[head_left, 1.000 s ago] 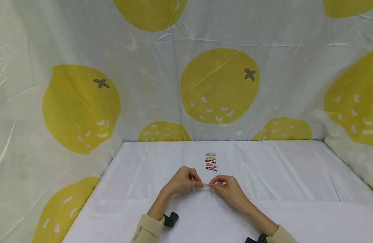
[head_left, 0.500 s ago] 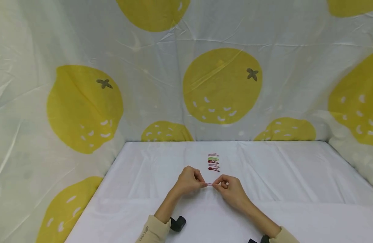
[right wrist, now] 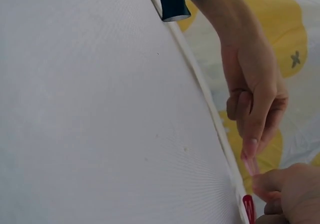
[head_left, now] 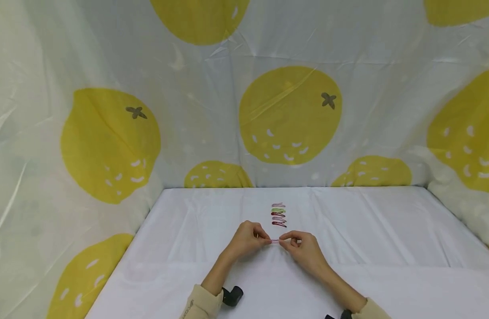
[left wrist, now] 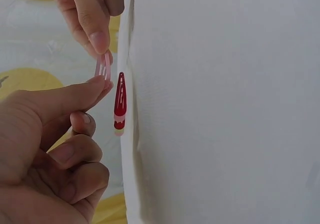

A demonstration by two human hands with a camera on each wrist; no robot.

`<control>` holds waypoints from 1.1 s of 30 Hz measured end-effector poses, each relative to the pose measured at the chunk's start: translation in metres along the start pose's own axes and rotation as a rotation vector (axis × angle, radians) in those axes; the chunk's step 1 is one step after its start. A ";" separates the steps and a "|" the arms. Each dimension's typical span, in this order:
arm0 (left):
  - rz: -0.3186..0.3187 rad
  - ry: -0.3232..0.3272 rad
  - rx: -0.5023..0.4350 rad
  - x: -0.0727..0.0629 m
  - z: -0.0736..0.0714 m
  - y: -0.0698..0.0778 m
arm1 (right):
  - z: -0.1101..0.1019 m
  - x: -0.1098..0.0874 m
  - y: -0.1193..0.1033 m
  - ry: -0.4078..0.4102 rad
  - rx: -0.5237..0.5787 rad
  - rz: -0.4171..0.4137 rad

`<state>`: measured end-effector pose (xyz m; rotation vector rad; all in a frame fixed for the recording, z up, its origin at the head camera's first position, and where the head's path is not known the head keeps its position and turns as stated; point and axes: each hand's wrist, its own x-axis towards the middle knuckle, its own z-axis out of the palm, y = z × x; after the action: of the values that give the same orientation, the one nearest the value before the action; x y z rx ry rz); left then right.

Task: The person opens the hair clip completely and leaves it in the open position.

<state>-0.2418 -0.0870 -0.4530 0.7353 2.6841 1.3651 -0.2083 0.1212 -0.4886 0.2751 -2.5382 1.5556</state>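
Observation:
A pink snap hair clip (left wrist: 103, 69) is stretched between both hands, above the white table. My left hand (head_left: 246, 239) pinches one end between thumb and forefinger, and my right hand (head_left: 305, 250) pinches the other; the fingertips hide both ends. Just beyond them, a column of several hair clips lies on the cloth: a red clip (head_left: 279, 223) nearest, then pink, red, a green clip (head_left: 278, 210) and a pink clip (head_left: 278, 204) farthest. In the left wrist view a red clip (left wrist: 120, 101) with a pink band shows close by the held one.
White cloth (head_left: 372, 239) with creases covers the table. Behind and at the sides hangs a curtain (head_left: 204, 106) printed with large yellow lemons. A black camera mount (head_left: 232, 296) sits at the left wrist, and another is partly in view at the right wrist.
Both hands keep their pinch on the pink hair clip and hardly move. The head view has shifted slightly. The column of clips lies as before.

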 end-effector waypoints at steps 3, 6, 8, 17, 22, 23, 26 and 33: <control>0.002 -0.008 0.000 -0.001 0.002 -0.001 | 0.000 -0.001 0.001 -0.005 -0.005 0.021; 0.006 -0.008 0.010 -0.001 0.003 -0.002 | -0.001 -0.001 0.001 0.009 -0.001 0.033; 0.013 -0.005 0.018 -0.001 0.003 -0.002 | -0.001 -0.001 0.001 0.025 -0.001 0.043; -0.005 0.022 0.025 0.003 0.003 -0.002 | -0.002 0.003 0.001 0.063 -0.017 0.059; -0.099 0.039 0.098 0.016 0.006 -0.001 | -0.004 0.013 0.002 0.080 -0.069 0.049; -0.113 0.040 0.111 0.020 0.006 -0.002 | -0.005 0.016 0.002 0.078 -0.078 0.049; -0.159 0.037 0.137 0.031 0.008 -0.004 | -0.006 0.023 0.003 0.071 -0.096 0.048; -0.193 0.028 0.189 0.049 0.011 -0.004 | -0.011 0.037 0.007 0.045 -0.126 0.108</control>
<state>-0.2846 -0.0597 -0.4541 0.4547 2.8458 1.0976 -0.2453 0.1311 -0.4814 0.0882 -2.6420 1.4117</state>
